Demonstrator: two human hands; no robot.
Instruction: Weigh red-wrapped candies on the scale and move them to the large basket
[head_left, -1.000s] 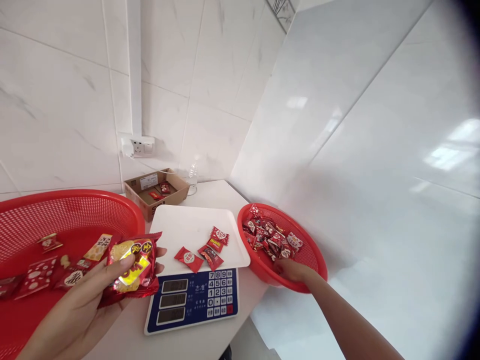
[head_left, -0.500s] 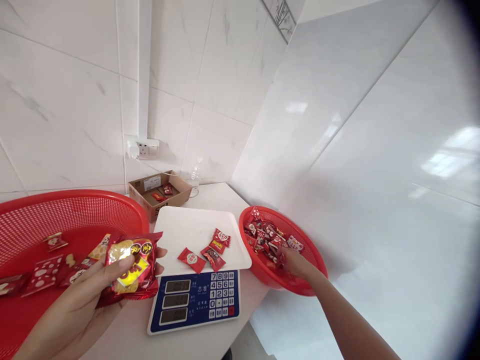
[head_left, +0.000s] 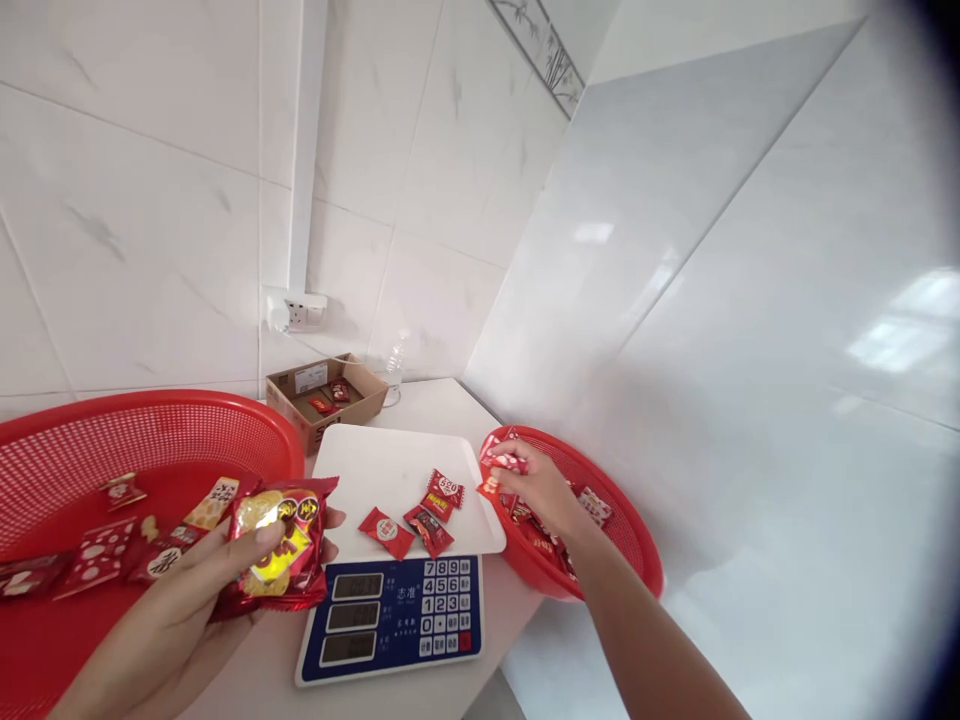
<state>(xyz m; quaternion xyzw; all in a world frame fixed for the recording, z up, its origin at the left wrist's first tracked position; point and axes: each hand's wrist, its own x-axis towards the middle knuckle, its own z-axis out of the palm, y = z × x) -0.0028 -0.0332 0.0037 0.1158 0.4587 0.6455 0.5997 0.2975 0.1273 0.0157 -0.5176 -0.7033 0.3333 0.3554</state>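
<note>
My left hand (head_left: 180, 590) is closed on a red and yellow snack packet (head_left: 279, 548), thumb across its front, left of the scale. Over the near rim of the small red basket (head_left: 634, 545), my right hand (head_left: 538, 487) pinches small red wrapped candies (head_left: 491, 484); how many is hard to make out. More wrapped candies (head_left: 544, 545) lie in that basket below the hand. On the white pan (head_left: 360, 460) of the digital scale (head_left: 405, 620) rest several red candies (head_left: 442, 490), grouped toward its right front.
A large red basket (head_left: 187, 425) with several snack packets (head_left: 97, 555) stands at the left. Behind the scale are a cardboard box (head_left: 360, 408) holding a few red packets and a clear plastic bottle (head_left: 395, 358). A wall socket (head_left: 296, 312) has a cable plugged in.
My right hand has lifted out of the candies in the small basket and moved left toward the scale pan, now with candies in its fingers. The left hand keeps its hold on the packet.
</note>
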